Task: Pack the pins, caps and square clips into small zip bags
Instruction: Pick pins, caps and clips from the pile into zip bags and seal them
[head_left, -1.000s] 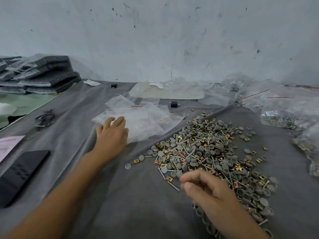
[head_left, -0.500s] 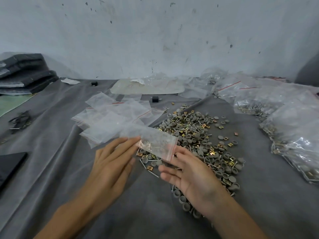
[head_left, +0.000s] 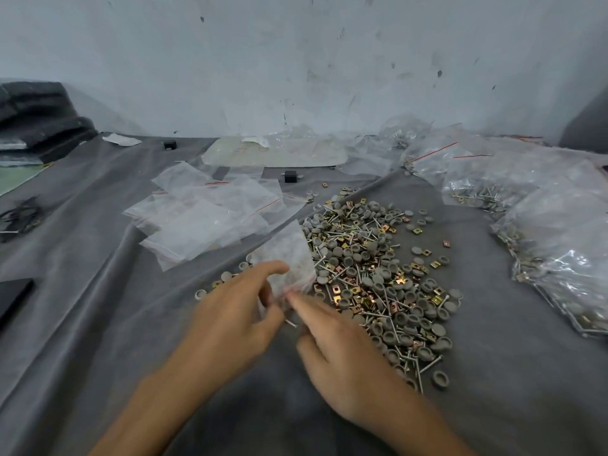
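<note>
Nearest me, the left hand (head_left: pixel 230 317) pinched the bag (head_left: pixel 289 255) between forefinger and thumb. The right hand (head_left: pixel 342 353) reached in beside it, forefinger straight and touching the bag's red-lined mouth, thumb apart. The bag stood tilted over the near-left edge of the pile (head_left: pixel 368 268) of pins (head_left: pixel 429 364), caps (head_left: pixel 440 379) and clips (head_left: pixel 418 230) on the cloth (head_left: pixel 98 324). Beyond, empty bags (head_left: pixel 204 218) lay left and filled bags (head_left: pixel 543 218) right.

The light is cool, even and a little dim; a soft shadow lies on the surface (head_left: pixel 283 406) between my wrists. My left hand (head_left: pixel 230 320), right hand (head_left: pixel 342 360) and the zip bag (head_left: pixel 289 255) they meet at smear with motion blur. The filled bags (head_left: pixel 566 258) at right glint white, and the wide lens bends the edges
</note>
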